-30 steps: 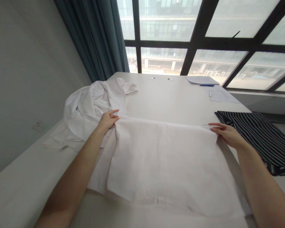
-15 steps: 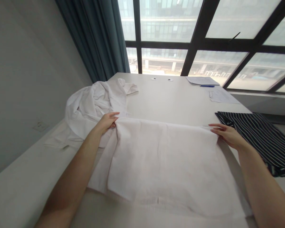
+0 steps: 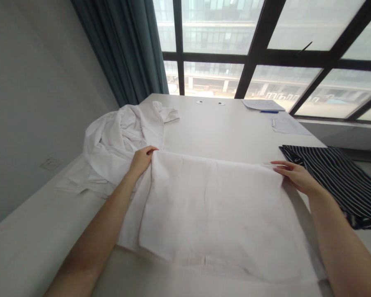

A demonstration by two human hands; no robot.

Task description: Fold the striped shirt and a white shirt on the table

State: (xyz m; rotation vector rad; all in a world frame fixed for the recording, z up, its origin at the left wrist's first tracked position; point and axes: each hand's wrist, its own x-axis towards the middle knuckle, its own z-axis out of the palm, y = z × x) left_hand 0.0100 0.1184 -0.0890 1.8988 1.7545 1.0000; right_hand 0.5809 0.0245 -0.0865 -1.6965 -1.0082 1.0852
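Note:
A folded white garment (image 3: 216, 210), its exact kind unclear, spreads across the near part of the white table (image 3: 210, 128). My left hand (image 3: 144, 159) pinches its far left corner, thumb and fingers closed on the cloth. At the far right corner, my right hand (image 3: 292, 175) grips the folded edge between thumb and fingers, the index finger stretched along it. Beyond my left hand lies a crumpled heap of white clothing (image 3: 120, 132). The garment's lower layers show along its left side.
A black-and-white striped cloth (image 3: 336, 181) lies at the table's right edge. Farther back are papers (image 3: 262, 104), a blue pen (image 3: 269, 111) and another sheet (image 3: 290, 125). A wall with a socket (image 3: 50, 163) borders the left; a dark curtain (image 3: 132, 53) and windows stand behind.
My left hand has shifted slightly at the corner, its fingers drawing closer together on the cloth. The right hand and the garment stay almost as they were.

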